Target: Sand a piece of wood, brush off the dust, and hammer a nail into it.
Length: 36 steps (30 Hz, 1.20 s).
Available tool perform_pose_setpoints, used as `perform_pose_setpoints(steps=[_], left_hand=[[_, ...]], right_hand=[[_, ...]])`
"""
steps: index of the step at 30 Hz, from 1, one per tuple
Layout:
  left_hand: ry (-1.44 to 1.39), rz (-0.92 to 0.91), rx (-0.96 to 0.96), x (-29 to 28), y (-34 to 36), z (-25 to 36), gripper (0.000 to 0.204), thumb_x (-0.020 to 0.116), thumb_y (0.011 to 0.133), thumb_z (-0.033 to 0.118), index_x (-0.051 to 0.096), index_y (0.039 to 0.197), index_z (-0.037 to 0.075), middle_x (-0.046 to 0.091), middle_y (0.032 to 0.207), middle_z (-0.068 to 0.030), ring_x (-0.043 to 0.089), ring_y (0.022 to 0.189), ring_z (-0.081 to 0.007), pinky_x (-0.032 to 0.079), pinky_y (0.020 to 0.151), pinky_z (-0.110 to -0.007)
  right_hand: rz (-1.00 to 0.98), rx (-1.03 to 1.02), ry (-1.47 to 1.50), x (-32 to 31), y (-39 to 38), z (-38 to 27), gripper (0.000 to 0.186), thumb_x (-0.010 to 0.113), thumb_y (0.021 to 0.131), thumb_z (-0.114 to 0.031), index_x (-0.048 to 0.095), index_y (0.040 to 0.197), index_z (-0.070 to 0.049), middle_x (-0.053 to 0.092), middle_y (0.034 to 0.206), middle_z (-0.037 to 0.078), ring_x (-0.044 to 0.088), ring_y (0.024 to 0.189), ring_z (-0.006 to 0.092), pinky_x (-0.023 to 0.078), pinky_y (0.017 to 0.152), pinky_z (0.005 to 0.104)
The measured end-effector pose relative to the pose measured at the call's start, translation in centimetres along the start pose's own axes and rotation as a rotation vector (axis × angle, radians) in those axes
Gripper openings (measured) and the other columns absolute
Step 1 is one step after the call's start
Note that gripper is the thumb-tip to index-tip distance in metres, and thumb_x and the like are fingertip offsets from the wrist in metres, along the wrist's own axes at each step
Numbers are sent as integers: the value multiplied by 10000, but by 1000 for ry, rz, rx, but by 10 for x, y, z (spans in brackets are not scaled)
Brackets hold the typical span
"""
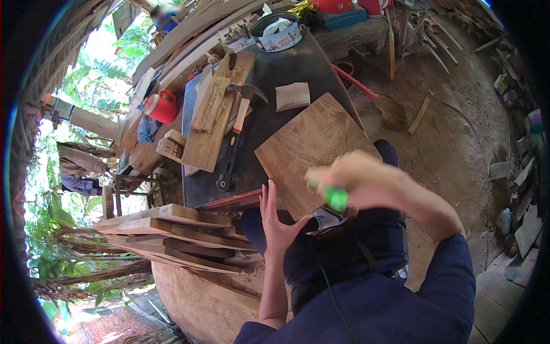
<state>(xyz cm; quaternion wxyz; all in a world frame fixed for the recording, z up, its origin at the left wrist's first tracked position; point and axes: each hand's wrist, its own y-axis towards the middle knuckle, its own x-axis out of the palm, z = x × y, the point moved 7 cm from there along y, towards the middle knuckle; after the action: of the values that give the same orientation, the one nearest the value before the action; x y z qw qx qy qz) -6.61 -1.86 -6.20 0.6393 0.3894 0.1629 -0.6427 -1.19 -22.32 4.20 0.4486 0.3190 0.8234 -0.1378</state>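
A squarish brown wooden board [303, 137] slants beyond the splayed left hand [279, 230] touching its edge; the right fist [356, 179], above it, grips a bright-green object [336, 199], too blurred to identify.

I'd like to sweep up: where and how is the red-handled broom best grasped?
Probably by the middle of its slim, straight red handle, from the right: the black tabletop lies to its left, and the bristles flare at one end.

Flat square wooden board [292, 143]: brown, dark-dotted. Blurred stubby object [337, 199] reads bright green from here. Flat-topped counter [270, 121]: black. Rounded plastic jug [166, 107]: red, whitish lid [150, 104].
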Motion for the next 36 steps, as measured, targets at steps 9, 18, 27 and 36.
perform_pose_setpoints(steps=[9, 18, 27, 36], left_hand=[[94, 15, 142, -5, 6, -6, 1141, 939, 671, 506, 404, 1590, 92, 286, 1698, -161, 222, 1574, -406, 147, 1269, -603], [21, 60, 146, 4, 4, -7, 1115, 916, 670, 542, 433, 1554, 65, 303, 1677, -208, 268, 1548, -431, 158, 1251, -618], [13, 111, 184, 6, 9, -12, 1090, 908, 675, 549, 450, 1546, 80, 311, 1677, -197, 295, 1535, -429, 172, 1244, -619], [3, 125, 193, 5, 7, -14, 1086, 902, 676, 554, 455, 1547, 84, 336, 1663, -199, 309, 1527, -427, 169, 1245, -617]], right_hand=[[156, 138, -162, -3, -37, -15, 239, 706, 838, -120, 567, 974, 18, 672, 825, 192, 706, 687, 391, 580, 626, 446], [281, 118, 20, -6, -47, -18, 445, 660, 868, -63, 565, 1297, 6, 713, 1019, 236, 731, 777, 368, 566, 672, 485], [325, -24, -102, 11, 6, -22, 250, 658, 892, -88, 637, 1136, -42, 714, 955, 184, 706, 817, 395, 540, 658, 469], [446, 286, -60, 8, 35, 53, 325, 690, 950, -309, 741, 1147, -56, 735, 865, 203, 741, 817, 362, 561, 737, 432]])
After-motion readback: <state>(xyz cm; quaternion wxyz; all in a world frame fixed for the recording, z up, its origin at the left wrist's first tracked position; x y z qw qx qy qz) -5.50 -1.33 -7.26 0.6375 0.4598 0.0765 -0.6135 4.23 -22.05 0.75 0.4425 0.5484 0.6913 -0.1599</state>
